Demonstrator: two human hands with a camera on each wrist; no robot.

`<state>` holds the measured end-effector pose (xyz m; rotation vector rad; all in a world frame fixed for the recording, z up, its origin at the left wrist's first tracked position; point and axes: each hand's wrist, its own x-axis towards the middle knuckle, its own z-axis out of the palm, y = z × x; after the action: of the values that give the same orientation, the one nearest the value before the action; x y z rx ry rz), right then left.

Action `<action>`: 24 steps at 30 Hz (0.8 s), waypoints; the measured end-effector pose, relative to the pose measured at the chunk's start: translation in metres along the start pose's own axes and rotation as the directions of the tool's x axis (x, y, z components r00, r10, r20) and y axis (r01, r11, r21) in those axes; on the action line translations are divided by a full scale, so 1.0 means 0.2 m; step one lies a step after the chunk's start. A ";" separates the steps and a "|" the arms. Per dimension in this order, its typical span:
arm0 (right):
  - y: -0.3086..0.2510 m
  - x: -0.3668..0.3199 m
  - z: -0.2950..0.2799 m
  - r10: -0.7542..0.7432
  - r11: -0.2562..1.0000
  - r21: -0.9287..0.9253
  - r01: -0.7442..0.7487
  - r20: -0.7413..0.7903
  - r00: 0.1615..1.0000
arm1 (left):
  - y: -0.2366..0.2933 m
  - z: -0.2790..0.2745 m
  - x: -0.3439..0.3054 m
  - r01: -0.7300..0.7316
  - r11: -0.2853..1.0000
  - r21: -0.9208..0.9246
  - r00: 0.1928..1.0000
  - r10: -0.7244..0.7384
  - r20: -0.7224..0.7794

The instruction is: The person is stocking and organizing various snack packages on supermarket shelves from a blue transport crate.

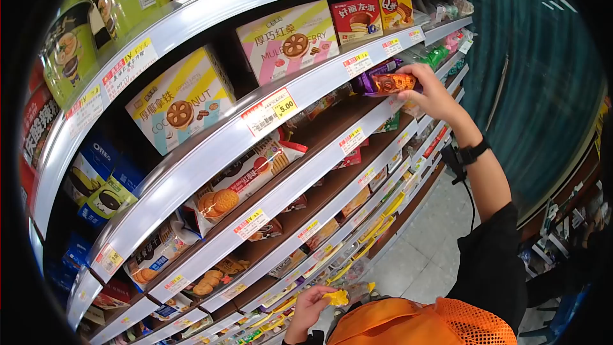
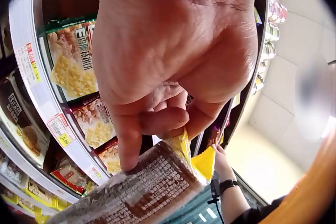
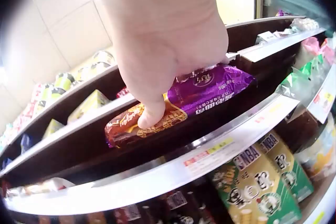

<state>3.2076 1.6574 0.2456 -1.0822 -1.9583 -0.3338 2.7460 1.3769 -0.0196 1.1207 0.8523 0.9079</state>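
Orange mesh fabric sits closest to the camera, well below the white front rail of the dark brown shelf. Just beside the mesh, the person's left hand has a clear-and-yellow printed snack wrapper by one end. Thumb and curled fingers are clamped on the film, index finger pressed down its face. Looks like a parked grip, so best to leave that one low and out of the way.

Further up, the right hand grips a long purple-and-orange foil packet. The packet lies just above and behind the rail, lengthwise along it, right at the shelf mouth. The thumb is clamped across the orange end; the other fingers wrap over the top and mostly out of sight.

Tips, for what they're worth: foil is slippery, and the grip sits off-centre, so the purple end could droop and catch the rail lip. Holding it level and parallel to the rail should help. Go easy on the squeeze too, whatever's inside probably crumbles.

Further along past the rail are crinkly green bags, near enough to snag with a wide swing.
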 end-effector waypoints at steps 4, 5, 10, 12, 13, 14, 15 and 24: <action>0.22 0.13 0.10 0.055 0.969 -0.247 -0.025 0.115 0.992 | -0.01 -0.01 0.01 -0.004 0.995 -0.095 0.990 -0.010 -0.143; 0.24 0.14 0.10 0.041 0.969 -0.248 -0.015 0.100 0.994 | -0.01 -0.01 0.02 -0.052 0.988 -0.144 0.981 0.023 -0.191; 0.34 0.26 0.04 0.309 0.890 0.197 -0.411 0.403 0.861 | 0.16 0.04 0.04 -0.272 0.940 -0.206 0.935 0.207 -0.287; 0.61 0.30 0.11 0.094 0.962 0.193 -0.190 0.421 0.902 | 0.22 0.05 0.05 -0.361 0.898 -0.251 0.904 0.271 -0.331; 0.53 0.31 0.08 0.146 0.962 0.149 -0.229 0.429 0.891 | 0.25 0.07 0.07 -0.389 0.879 -0.277 0.892 0.285 -0.349; 0.53 0.33 0.08 0.142 0.965 0.131 -0.226 0.464 0.875 | 0.28 0.07 0.08 -0.412 0.851 -0.325 0.890 0.298 -0.345; 0.55 0.32 0.10 0.139 0.971 0.126 -0.205 0.400 0.906 | 0.30 0.07 0.09 -0.433 0.820 -0.374 0.887 0.315 -0.338; 0.26 0.12 0.08 -0.113 0.993 -0.020 0.114 0.028 0.993 | 0.43 0.13 0.23 -0.468 0.679 -0.565 0.882 0.325 -0.340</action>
<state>3.2338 1.7116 0.2471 -0.9954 -2.0487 -0.4047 2.7743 1.4256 0.0645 0.6072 0.3905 1.5740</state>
